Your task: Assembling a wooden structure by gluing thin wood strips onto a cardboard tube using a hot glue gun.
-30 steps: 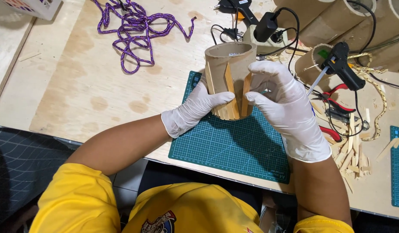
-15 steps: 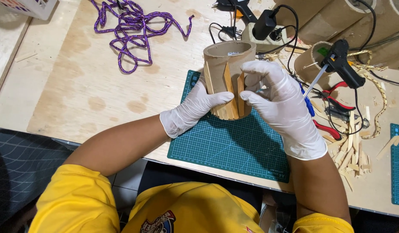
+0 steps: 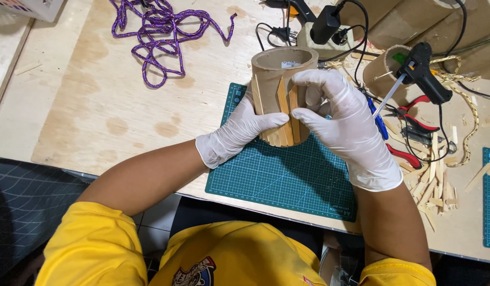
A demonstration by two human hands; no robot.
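So, right gloved hand (image 3: 343, 124) slid down onto the flat wooden sticks (image 3: 283, 114) | left gloved hand (image 3: 239, 132) keeps clamping brown cardboard tube (image 3: 282, 74) | sticks look pressed flat

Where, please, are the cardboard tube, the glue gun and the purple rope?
cardboard tube (image 3: 275, 68): head view, on its bare upper wall.
glue gun (image 3: 426, 74): head view, on its black body.
purple rope (image 3: 159, 27): head view, on the tangled loops.

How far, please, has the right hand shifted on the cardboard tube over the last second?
Yes, slightly. The right hand has slid leftward across the cardboard tube, away from the glue gun, its fingers now pressing the wooden sticks.
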